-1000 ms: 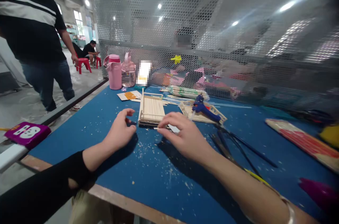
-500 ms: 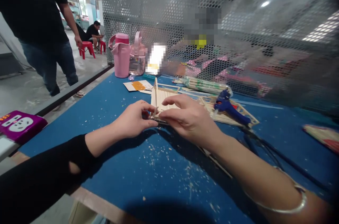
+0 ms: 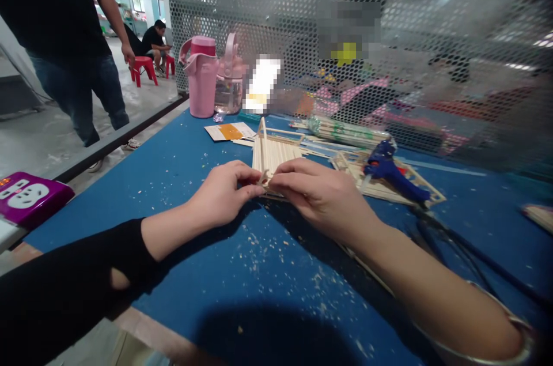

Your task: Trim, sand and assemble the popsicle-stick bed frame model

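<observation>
A small model of pale wooden sticks [image 3: 276,150], with a slatted floor and one upright post, stands on the blue table. My left hand [image 3: 224,193] pinches at its near left corner, thumb and forefinger closed by the foot of the post. From the other side my right hand [image 3: 324,193] reaches to the same corner. Its fingertips are pressed together, and whatever sits between them is too small to make out. Right of the model, a blue glue gun [image 3: 395,173] lies across another stick frame [image 3: 436,196].
Behind the model are a bag of sticks [image 3: 349,129], a card [image 3: 228,131], a pink flask [image 3: 203,80], a clear bottle [image 3: 230,89] and a lit phone [image 3: 262,83]. A perforated metal screen [image 3: 276,20] borders the back. A purple power strip [image 3: 34,199] is at left; a person stands beyond.
My right hand's thumb and fingers have closed together at the model's corner. My left hand stays at the corner, its fingertips closer together. The whole view has shifted slightly.
</observation>
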Tool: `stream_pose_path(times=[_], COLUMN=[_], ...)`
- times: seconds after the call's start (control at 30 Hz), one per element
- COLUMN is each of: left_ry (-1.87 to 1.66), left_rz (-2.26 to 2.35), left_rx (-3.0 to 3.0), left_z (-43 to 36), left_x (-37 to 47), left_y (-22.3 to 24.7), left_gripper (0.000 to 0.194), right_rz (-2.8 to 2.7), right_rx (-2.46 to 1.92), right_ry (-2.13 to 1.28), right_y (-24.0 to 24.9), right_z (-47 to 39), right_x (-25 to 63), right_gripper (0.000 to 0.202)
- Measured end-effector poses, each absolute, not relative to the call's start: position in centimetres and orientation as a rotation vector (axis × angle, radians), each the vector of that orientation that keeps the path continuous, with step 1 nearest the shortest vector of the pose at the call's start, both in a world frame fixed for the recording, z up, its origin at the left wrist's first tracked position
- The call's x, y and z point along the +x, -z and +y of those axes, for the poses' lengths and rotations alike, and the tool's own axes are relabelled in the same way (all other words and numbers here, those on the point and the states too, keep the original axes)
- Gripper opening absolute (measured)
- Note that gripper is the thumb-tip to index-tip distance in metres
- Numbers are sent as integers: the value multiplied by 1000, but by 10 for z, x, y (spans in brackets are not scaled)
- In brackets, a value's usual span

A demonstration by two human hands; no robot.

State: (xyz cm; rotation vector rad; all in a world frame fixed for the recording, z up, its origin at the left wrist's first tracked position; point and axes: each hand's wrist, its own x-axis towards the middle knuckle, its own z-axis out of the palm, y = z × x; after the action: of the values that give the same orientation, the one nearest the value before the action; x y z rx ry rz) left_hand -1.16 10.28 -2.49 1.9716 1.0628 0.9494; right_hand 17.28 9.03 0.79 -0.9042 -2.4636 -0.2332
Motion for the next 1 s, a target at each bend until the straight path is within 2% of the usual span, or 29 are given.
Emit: stream_pose_path(times=[0.33, 0.77, 0.87, 1.0], left_ry=[-992, -1014, -1016, -1006], left_rz=[1069, 1081, 1086, 1105], left_rx=[1973, 1901, 1929, 1950], left_z=[105, 105, 106, 106], left_x=[-10, -11, -11, -11], left_y=[26, 25, 25, 24], left_gripper=[6, 6, 7, 9], right_rz=[-2450, -2380, -2294, -2119], right_rx=[-944, -936, -1017, -1109], right_ry=[240, 57, -84, -354], right_y=[-1, -3, -5, -8], right_z=[90, 90, 90, 89], right_x=[171, 168, 170, 170], right_gripper=[25, 19, 12, 28])
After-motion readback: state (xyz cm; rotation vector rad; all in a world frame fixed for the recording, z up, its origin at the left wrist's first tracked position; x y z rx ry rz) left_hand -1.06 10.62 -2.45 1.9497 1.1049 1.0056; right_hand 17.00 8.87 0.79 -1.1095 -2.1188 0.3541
